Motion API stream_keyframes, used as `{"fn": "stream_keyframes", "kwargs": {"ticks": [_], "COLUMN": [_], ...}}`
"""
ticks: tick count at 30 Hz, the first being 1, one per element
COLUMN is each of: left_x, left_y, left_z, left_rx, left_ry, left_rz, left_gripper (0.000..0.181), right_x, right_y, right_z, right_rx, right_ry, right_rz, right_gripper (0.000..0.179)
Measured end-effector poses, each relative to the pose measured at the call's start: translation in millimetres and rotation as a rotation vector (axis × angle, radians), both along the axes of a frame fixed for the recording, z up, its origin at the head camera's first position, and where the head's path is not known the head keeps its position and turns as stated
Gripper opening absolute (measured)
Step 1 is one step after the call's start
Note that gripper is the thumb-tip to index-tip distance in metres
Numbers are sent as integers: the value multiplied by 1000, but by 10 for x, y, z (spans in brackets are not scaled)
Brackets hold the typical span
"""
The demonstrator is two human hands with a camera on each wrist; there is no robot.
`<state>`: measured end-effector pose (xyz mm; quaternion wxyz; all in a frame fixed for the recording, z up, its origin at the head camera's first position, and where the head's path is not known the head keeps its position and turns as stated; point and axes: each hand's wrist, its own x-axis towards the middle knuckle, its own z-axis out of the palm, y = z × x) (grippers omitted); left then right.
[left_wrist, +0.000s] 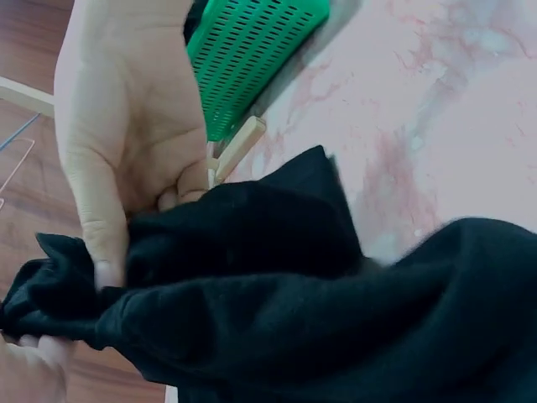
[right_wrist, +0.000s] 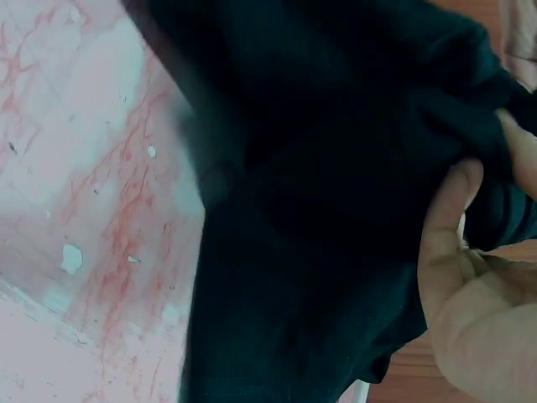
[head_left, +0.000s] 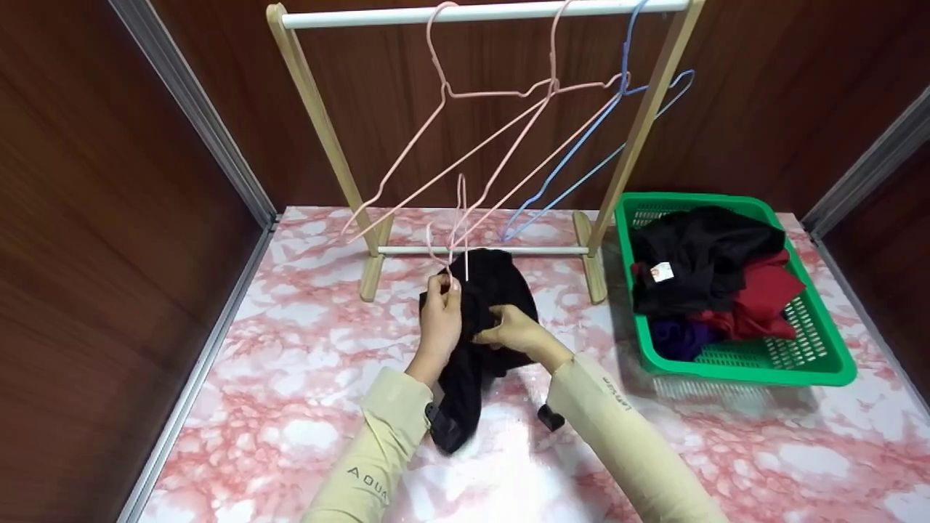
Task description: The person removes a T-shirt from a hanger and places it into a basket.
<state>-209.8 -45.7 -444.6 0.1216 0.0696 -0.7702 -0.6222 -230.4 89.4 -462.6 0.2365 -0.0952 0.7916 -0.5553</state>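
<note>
A black garment hangs between the two hands, its lower part falling toward the floor. My left hand pinches its upper edge between thumb and fingers, right beside a pink hanger that rises out of the cloth. Whether these fingers also hold the hanger wire cannot be told. My right hand grips the garment a little lower and to the right, the thumb pressing on the fabric. Folds of the dark cloth cover much of both wrist views and hide some fingertips.
Behind the hands stands a wooden rack with a white bar. Pink hangers and a blue hanger hang from it. To the right, a green basket holds black, red and purple clothes. The floor is red-and-white marbled.
</note>
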Motion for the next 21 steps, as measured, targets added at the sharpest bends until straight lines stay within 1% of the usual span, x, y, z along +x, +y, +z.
{"fn": "stream_keyframes", "kwargs": {"ticks": [3,5,6,9,11,13,14,16,19,21], "left_x": [-12,-24,-27,-29,-29,-31,-37,-48,-68,-86], "left_y": [-22,-50,-68,-130,-170,-204,-219,-242,-272,-297], "left_z": [25,32,35,41,40,34,26,5,-22,-37], "left_rx": [68,133,174,291,350,376,373,359,366,372], "left_ry": [-56,-98,-121,-190,-218,-225,-222,-213,-199,-188], "left_rz": [-20,-61,-88,-164,-180,-169,-157,-127,-81,-48], "left_gripper": [19,20,21,21,20,18,18,19,23,26], "right_x": [16,21,23,19,17,12,11,12,15,19], "right_y": [-12,-24,-25,-15,-7,-3,-3,-3,-1,6], "right_z": [-3,-3,-4,-7,-6,-11,-12,-15,-33,-35], "right_rx": [39,52,56,78,93,107,115,128,147,170], "right_ry": [46,63,69,71,77,92,101,122,138,155], "right_rz": [-30,-44,-51,-75,-80,-75,-70,-52,-26,-5], "right_gripper": [33,15,11,11,13,15,16,17,20,25]}}
